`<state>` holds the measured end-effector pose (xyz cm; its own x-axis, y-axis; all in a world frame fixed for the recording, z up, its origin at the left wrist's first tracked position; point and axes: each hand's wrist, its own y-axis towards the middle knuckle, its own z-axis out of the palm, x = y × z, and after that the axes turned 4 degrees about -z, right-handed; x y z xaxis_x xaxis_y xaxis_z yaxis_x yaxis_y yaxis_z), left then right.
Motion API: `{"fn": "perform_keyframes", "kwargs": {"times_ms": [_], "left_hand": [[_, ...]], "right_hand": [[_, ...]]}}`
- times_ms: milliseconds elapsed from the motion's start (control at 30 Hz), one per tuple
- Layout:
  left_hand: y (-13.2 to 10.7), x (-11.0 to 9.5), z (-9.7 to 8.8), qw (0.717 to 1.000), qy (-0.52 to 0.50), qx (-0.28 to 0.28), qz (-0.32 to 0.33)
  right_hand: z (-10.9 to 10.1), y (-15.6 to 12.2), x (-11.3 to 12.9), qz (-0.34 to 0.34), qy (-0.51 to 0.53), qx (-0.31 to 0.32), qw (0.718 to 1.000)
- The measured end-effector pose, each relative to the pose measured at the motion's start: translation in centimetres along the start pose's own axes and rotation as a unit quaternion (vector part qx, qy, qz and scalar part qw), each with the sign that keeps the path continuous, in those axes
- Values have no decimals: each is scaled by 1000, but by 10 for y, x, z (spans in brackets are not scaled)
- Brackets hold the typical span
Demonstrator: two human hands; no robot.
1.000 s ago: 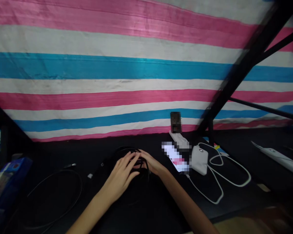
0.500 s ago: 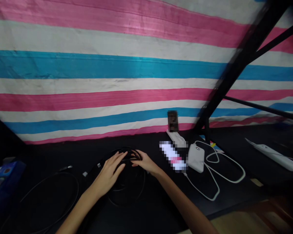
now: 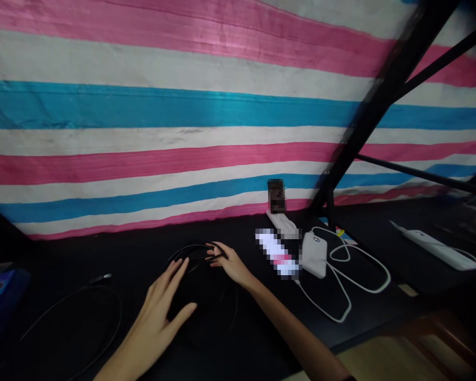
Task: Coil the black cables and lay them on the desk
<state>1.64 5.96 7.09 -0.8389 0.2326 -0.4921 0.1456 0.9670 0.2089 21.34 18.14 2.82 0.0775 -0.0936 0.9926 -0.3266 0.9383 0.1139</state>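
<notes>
The right hand (image 3: 230, 264) has its fingers bent around the black cable (image 3: 198, 244) over the desk (image 3: 373, 312), and the left hand (image 3: 158, 307) is spread wide just beside it, holding nothing. Some loops are there already, but they look loose, so gathering them seems only part done.

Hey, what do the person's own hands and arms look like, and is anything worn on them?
The left hand and right hand are bare, with slim fingers and no gloves, rings or watch visible. Both forearms look bare too, without visible markings. A dark patch at the right one's lower end may be a sleeve; I can't tell.
</notes>
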Motion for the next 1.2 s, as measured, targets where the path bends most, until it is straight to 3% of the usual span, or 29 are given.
{"fn": "perform_keyframes", "kwargs": {"times_ms": [133,200,300,433,567,700,833,900,1033,1200], "left_hand": [[-16,4,-44,994,-29,-98,-26],[-17,11,-54,989,-56,-119,-66],[-13,26,-44,976,-162,-75,-123],[-6,33,-7,946,-274,14,-174],[6,27,12,930,-309,31,-197],[19,23,1,875,-409,29,-257],[22,18,-22,835,-492,2,-245],[24,15,-31,846,-474,-2,-246],[31,13,-41,898,-385,10,-211],[44,9,-57,897,-399,-16,-188]], "right_hand": [[1,-4,10,-1,12,-10,1000],[1,-6,16,10,-14,-10,1000],[2,-8,22,41,-39,-13,998],[2,-6,24,81,-19,6,996],[-3,-7,29,98,7,22,995],[-10,-8,36,133,29,26,990],[-14,-9,37,150,26,51,987],[-15,-9,36,151,20,58,987],[-15,-8,33,169,23,74,983],[-16,-5,31,194,36,66,978]]}}
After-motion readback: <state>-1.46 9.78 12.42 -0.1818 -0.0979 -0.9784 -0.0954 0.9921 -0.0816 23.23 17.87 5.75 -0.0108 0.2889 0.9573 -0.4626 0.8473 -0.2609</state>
